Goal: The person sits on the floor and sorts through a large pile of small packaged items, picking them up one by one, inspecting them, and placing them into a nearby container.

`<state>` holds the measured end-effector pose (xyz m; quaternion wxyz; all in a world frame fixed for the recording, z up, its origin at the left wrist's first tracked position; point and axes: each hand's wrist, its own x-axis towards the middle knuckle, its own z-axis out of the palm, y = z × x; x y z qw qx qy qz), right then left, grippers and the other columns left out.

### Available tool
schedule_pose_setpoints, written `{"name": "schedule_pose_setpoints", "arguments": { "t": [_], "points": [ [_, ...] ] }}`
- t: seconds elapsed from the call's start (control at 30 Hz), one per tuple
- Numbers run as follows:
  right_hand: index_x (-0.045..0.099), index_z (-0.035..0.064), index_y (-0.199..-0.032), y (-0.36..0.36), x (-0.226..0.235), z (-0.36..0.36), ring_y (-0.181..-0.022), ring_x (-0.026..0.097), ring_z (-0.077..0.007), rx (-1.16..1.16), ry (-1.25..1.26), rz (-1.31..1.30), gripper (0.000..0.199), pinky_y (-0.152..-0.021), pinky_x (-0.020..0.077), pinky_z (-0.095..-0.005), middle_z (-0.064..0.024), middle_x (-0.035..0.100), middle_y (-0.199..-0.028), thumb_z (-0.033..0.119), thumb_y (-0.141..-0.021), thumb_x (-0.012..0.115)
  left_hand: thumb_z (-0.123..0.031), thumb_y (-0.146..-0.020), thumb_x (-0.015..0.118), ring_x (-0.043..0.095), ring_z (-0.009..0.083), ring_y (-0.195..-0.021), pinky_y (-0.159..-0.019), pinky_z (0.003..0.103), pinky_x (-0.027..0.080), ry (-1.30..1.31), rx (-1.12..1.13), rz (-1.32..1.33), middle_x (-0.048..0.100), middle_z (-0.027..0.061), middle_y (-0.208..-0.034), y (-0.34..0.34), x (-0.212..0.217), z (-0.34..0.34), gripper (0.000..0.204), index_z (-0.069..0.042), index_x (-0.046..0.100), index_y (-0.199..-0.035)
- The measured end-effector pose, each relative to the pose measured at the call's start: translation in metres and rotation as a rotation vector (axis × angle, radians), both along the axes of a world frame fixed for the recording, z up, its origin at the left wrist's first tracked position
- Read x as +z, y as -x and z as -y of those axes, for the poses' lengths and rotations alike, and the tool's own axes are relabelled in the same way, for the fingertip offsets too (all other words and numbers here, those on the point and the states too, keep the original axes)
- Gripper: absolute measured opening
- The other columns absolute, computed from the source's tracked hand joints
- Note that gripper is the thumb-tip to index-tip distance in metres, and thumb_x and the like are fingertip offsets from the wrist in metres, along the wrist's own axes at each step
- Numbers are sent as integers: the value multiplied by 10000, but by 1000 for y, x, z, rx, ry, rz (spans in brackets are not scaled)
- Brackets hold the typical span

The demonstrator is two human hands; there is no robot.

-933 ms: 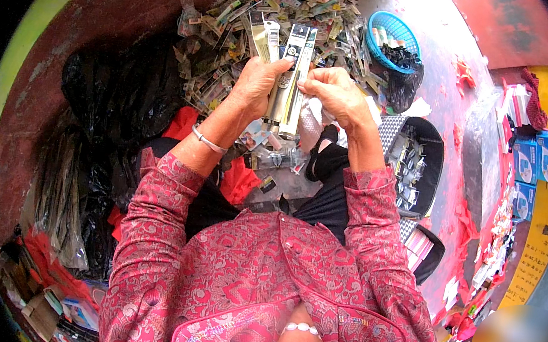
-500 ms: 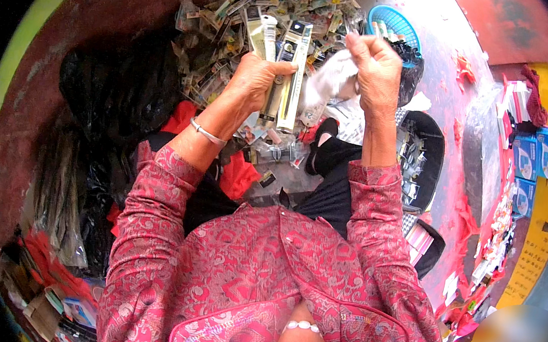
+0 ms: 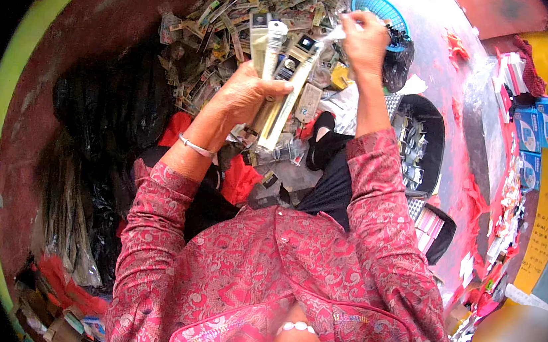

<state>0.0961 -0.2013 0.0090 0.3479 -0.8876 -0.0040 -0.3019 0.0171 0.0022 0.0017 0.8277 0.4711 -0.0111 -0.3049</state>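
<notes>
My left hand (image 3: 240, 97) is closed around several long, slim clear packets (image 3: 290, 69) with black tops, fanned out and tilted over the heap. What lies inside the packets is pale and hard to make out. My right hand (image 3: 366, 44) is up and to the right, with thumb and fingers pinched on a small whitish plastic strip (image 3: 334, 35). That strip reaches toward the upper end of the rightmost packet; whether it is joined to it, I cannot tell. Beyond both hands spreads a large heap of small packets (image 3: 211, 37).
A blue plastic basket (image 3: 404, 26) stands beyond my right hand, a black bag (image 3: 398, 67) below it. Right of my leg lie an open black case (image 3: 433, 131) and a smaller one with pink items (image 3: 428, 228). Black plastic bags (image 3: 111, 100) fill the left side.
My right hand has moved up and slightly left. The blurred white plastic below it is now a small strip at its fingertips. The packets in my left hand have tilted and shifted slightly down.
</notes>
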Motion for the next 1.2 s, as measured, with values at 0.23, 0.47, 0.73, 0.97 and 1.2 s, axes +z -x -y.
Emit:
{"name": "schedule_pose_setpoints", "arguments": {
  "t": [0.23,0.47,0.73,0.97,1.2],
  "points": [
    [607,-5,-675,12,29,8,-542,454,-55,227,-805,-90,192,-495,355,-197,-9,548,-615,170,-736,657,-22,-638,676,593,171,-751,-668,312,508,142,-47,24,601,102,-918,0,0,-1,429,5,508,-1031],
    [601,12,-694,22,40,6,-553,511,-72,368,-867,-229,165,-499,394,-194,-15,571,-633,160,-755,641,14,-670,620,588,184,-685,-581,321,511,44,-78,54,593,85,-838,-1,-1,2,357,-5,511,-1009],
    [569,46,-669,41,14,-64,-586,567,-288,387,209,69,213,-524,432,-356,-120,578,-633,244,-724,622,8,-661,627,539,117,-803,-747,283,440,-52,-132,77,563,9,-861,8,-9,11,375,-34,502,-1012],
    [627,33,-758,3,0,21,-674,600,-244,86,50,-306,296,-598,462,-352,-140,610,-719,326,-741,585,15,-674,615,589,175,-767,-676,267,486,17,-177,-64,595,123,-965,5,11,-1,452,-20,474,-1102],
    [644,25,-718,18,25,3,-560,469,-59,500,-441,-821,334,-526,365,-187,1,567,-639,339,-804,571,-9,-638,657,581,146,-768,-675,252,472,92,-239,39,606,85,-878,8,6,-5,426,4,510,-1038]
  ]
}}
